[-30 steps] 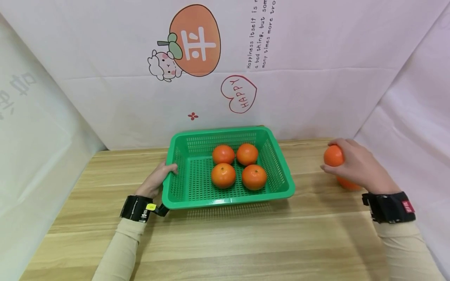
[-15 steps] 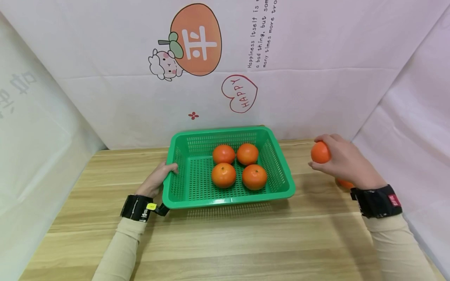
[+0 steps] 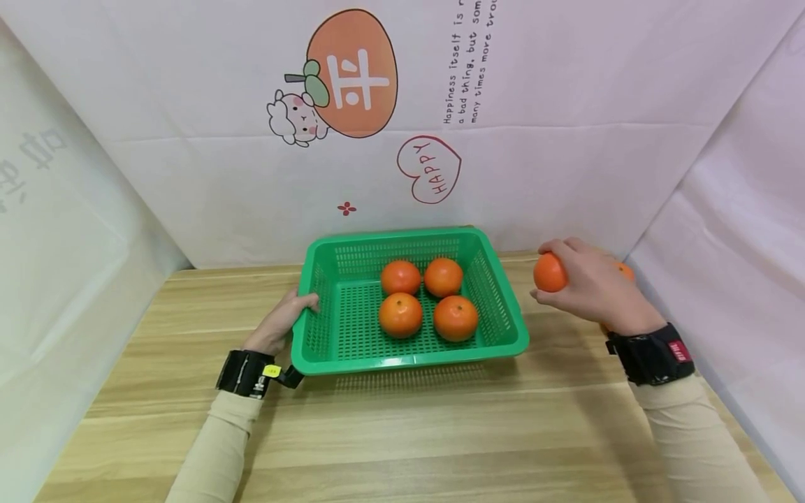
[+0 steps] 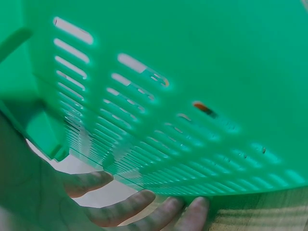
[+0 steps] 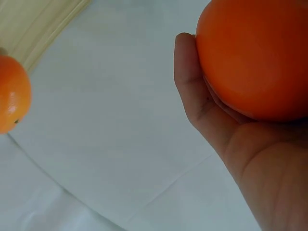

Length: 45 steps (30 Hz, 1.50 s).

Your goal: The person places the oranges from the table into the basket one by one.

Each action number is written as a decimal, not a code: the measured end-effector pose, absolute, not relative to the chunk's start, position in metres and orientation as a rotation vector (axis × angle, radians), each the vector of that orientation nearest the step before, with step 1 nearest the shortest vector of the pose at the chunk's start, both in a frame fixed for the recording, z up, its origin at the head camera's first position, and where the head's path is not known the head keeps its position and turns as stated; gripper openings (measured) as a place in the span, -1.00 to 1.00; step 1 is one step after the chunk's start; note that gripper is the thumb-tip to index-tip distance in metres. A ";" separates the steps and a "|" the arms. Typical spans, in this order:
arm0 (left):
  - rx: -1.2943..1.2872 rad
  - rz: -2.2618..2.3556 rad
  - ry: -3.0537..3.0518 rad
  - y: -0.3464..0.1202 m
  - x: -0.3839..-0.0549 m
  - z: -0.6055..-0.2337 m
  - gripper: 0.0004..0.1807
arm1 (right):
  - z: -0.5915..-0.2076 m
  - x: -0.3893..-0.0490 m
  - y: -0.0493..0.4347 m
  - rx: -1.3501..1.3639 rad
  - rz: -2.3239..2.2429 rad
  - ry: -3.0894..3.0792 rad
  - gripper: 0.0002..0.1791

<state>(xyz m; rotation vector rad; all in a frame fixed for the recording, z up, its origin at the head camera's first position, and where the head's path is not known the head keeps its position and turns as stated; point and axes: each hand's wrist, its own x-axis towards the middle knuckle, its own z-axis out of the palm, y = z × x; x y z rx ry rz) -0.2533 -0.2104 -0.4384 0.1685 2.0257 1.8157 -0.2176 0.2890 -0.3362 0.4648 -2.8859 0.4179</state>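
Observation:
A green plastic basket (image 3: 411, 362) with slotted walls stands on the table, several oranges (image 3: 400, 315) grouped toward its right half. My left hand (image 3: 281, 323) grips the basket's left rim, thumb over the edge; the left wrist view shows its fingers (image 4: 127, 210) against the slotted outer wall. To the right of the basket, my right hand (image 3: 591, 283) holds an orange (image 3: 550, 272) above the table. The right wrist view shows that orange (image 5: 255, 57) between thumb and palm, the other fingers mostly hidden. Another orange (image 3: 625, 270) sits behind the right hand, partly covered.
The wooden table (image 3: 402, 440) extends in front of the basket. A white printed cloth (image 3: 553, 181) stands close behind it, with white cloth on both sides. A sliver of one more orange (image 3: 605, 327) peeks out beside the right wrist.
My right hand has moved left toward the basket with the orange, uncovering an orange behind it. The left hand and the basket have stayed in place.

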 end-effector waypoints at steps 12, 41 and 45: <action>0.159 1.821 2.015 -0.212 -0.253 -0.441 -0.13 | -0.328 -0.222 0.275 0.520 0.463 -2.881 -0.35; 0.175 1.812 2.025 -0.210 -0.254 -0.441 -0.14 | -0.303 -0.238 0.217 0.657 0.472 -2.890 -0.26; 0.170 1.811 2.028 -0.210 -0.254 -0.440 -0.17 | -0.302 -0.242 0.210 0.672 0.486 -2.883 -0.25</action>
